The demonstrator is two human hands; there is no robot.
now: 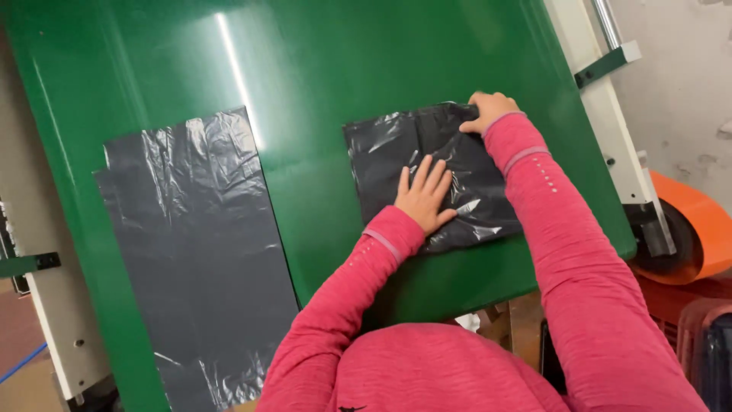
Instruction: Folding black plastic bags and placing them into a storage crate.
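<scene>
A folded dark grey plastic bag (389, 149) lies on the glossy green table (320, 61), right of centre. My left hand (425, 197) presses flat on its middle, fingers spread. At the bag's far right corner my right hand (490, 109) has its fingers curled on the plastic edge. Both arms wear pink long sleeves.
A long flat dark grey plastic bag (194, 252) lies unfolded on the left of the table, reaching its near edge. An orange roll (698, 225) sits at the right beside a white machine frame (610, 130). Another white frame (57, 320) runs along the left.
</scene>
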